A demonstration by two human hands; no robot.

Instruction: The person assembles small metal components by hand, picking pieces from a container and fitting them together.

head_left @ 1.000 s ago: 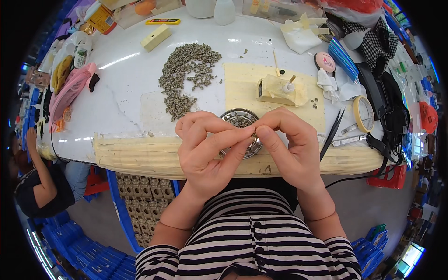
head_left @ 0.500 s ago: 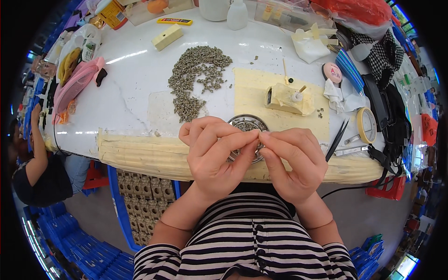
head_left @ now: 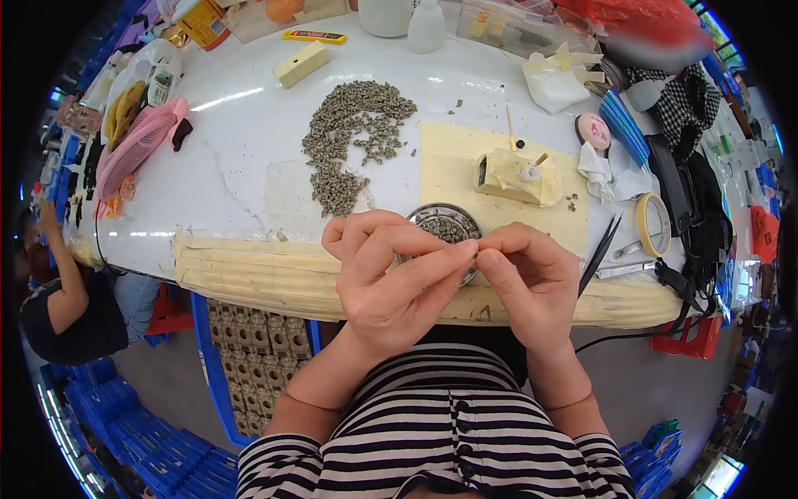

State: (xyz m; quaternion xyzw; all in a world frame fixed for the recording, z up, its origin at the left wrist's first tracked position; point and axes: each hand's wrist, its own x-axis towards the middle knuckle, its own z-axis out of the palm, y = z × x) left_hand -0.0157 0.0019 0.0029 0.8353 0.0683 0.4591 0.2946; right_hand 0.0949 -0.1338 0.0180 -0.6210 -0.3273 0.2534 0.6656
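My left hand and my right hand meet fingertip to fingertip above the table's near edge. Each is closed in a pinch, and whatever sits between the fingertips is too small to make out. Right behind them, partly hidden by my fingers, stands a round metal dish with small grey metal parts in it. Farther off to the left lies a big heap of the same sort of parts, loose on the white table. A tape-wrapped block with a small white bottle and a stick rests behind my right hand.
Black tweezers and a tape roll lie right of my right hand. A pink mesh basket stands at the left. Below the table edge, a blue crate holds rows of metal castings. Another person sits far left.
My pinched fingertips have shifted slightly to the right. The right fingers have changed their grip, with the thumb now raised beside the left fingertips. The other person's arm moved a little.
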